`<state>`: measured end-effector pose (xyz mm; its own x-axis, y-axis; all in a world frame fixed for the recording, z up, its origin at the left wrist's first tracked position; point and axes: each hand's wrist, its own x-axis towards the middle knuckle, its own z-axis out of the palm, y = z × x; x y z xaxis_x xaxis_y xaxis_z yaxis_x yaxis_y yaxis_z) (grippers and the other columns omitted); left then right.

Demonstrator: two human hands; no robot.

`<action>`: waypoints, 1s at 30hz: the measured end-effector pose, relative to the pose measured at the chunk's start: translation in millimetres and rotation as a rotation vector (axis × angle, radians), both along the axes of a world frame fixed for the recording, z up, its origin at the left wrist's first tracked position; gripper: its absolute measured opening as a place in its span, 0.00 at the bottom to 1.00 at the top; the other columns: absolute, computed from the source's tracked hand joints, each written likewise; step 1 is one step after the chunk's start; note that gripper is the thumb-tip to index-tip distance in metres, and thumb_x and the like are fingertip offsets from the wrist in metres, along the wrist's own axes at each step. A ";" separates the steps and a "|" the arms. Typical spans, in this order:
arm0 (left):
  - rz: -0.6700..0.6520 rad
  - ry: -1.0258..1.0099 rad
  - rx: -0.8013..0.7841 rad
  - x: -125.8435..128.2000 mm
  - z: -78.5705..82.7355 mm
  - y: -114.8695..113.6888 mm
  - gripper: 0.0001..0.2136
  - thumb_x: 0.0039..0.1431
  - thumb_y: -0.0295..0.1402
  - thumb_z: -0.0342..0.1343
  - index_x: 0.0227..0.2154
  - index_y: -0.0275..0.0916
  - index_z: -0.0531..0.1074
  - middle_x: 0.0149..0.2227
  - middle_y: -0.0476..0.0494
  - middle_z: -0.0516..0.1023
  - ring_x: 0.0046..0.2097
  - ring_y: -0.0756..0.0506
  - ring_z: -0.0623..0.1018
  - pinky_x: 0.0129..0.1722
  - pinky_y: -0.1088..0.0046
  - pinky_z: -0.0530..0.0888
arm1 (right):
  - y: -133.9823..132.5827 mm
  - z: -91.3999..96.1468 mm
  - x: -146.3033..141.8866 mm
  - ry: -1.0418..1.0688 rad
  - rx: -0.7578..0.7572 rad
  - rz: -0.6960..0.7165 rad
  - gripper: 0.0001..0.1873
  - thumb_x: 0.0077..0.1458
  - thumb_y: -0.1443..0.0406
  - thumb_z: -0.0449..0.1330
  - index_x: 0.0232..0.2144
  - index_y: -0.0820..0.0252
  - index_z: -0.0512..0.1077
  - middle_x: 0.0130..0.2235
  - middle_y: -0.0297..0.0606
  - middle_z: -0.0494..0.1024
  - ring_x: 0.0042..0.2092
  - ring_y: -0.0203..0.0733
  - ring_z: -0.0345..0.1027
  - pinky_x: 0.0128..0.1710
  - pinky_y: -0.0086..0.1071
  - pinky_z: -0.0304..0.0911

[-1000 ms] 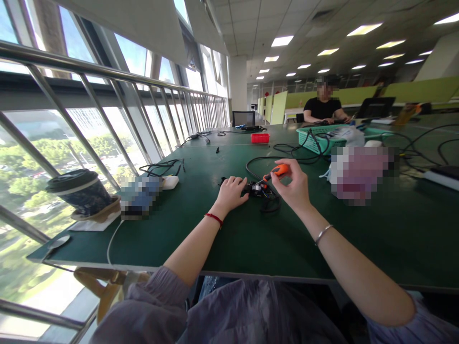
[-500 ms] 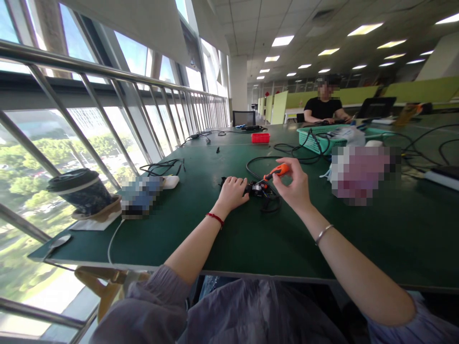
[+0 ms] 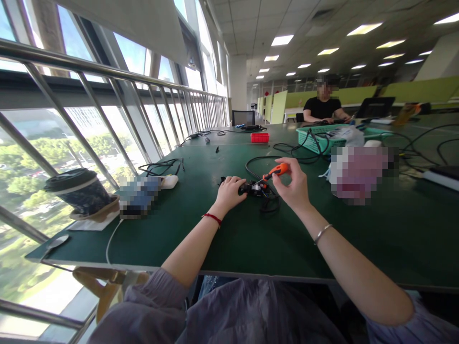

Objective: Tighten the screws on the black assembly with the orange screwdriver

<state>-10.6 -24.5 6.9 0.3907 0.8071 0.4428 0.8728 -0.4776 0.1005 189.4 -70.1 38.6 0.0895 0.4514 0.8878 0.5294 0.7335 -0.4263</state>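
Orange screwdriver [image 3: 281, 169] angled at a small black device [image 3: 257, 190]

From where I stand, the device lies on the green surface [image 3: 222, 248], straight ahead of the seated person and between both hands. The left hand [image 3: 230, 193] covers its left end, palm down. That grip is closed about it, fingers over the far side and thumb on the near side, though much of what lies under the palm is hidden.

The right hand [image 3: 294, 184] has the screwdriver by its orange and black handle. Here the grip is a pinch, thumb and forefinger meeting around the handle and leaving a rounded gap behind. The thin shaft slants down and left to the device; I cannot tell whether the tip touches it. Small wires show at the device's right end, and a black cable [image 3: 246, 166] loops round beyond it.

A red band [image 3: 213, 219] circles the left wrist, a metal bangle [image 3: 322, 234] the right forearm. Over by the railing [image 3: 71, 63] a lidded cup [image 3: 83, 197] sits in a holder, near a white case [image 3: 169, 182]. Farther up the surface are a red box [image 3: 259, 138] and a green basket [image 3: 304, 137]. Beyond the basket, a co-worker in black [image 3: 322, 110] sits with both arms forward.
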 end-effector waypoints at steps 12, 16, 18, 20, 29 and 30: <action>-0.018 -0.012 -0.018 -1.4 -1.8 3.2 0.22 0.55 0.33 0.57 0.55 0.40 0.69 0.52 0.43 0.73 0.55 0.39 0.67 0.53 0.62 0.71 | -1.2 0.0 0.1 0.003 -0.037 -0.021 0.14 0.49 0.64 0.59 0.41 0.56 0.67 0.28 0.30 0.70 0.28 0.37 0.67 0.33 0.32 0.65; -0.016 -0.012 -0.017 -1.6 -1.7 3.5 0.21 0.56 0.31 0.55 0.54 0.40 0.70 0.52 0.43 0.73 0.55 0.39 0.67 0.53 0.63 0.71 | -0.4 -0.3 0.6 0.011 -0.024 -0.003 0.17 0.49 0.65 0.59 0.43 0.56 0.66 0.29 0.30 0.70 0.29 0.38 0.68 0.33 0.32 0.66; -0.012 -0.012 -0.021 -1.5 -1.3 3.3 0.21 0.56 0.31 0.55 0.54 0.40 0.70 0.52 0.43 0.73 0.55 0.40 0.67 0.53 0.62 0.71 | -1.5 0.5 0.3 0.014 -0.061 -0.010 0.14 0.50 0.62 0.60 0.41 0.56 0.67 0.25 0.28 0.68 0.25 0.35 0.65 0.28 0.30 0.63; -0.011 -0.012 -0.025 -1.4 -0.7 2.8 0.21 0.56 0.31 0.55 0.54 0.40 0.70 0.52 0.43 0.73 0.55 0.40 0.67 0.53 0.62 0.71 | -2.9 1.4 -0.2 0.007 -0.098 -0.034 0.10 0.50 0.60 0.61 0.35 0.56 0.68 0.23 0.27 0.67 0.22 0.34 0.62 0.25 0.28 0.60; -0.008 -0.016 -0.026 -2.0 -0.3 1.6 0.21 0.57 0.30 0.54 0.54 0.42 0.70 0.52 0.43 0.73 0.55 0.40 0.67 0.53 0.63 0.71 | -1.9 1.1 -0.1 0.004 -0.015 -0.009 0.16 0.49 0.64 0.58 0.43 0.56 0.66 0.33 0.34 0.72 0.32 0.39 0.69 0.35 0.33 0.67; -0.008 -0.016 -0.027 -2.1 -0.3 1.6 0.21 0.57 0.30 0.54 0.54 0.42 0.70 0.52 0.43 0.73 0.55 0.40 0.67 0.53 0.63 0.71 | -2.0 1.3 -0.3 0.008 -0.025 -0.009 0.16 0.49 0.64 0.58 0.42 0.56 0.66 0.32 0.34 0.72 0.31 0.38 0.69 0.34 0.33 0.67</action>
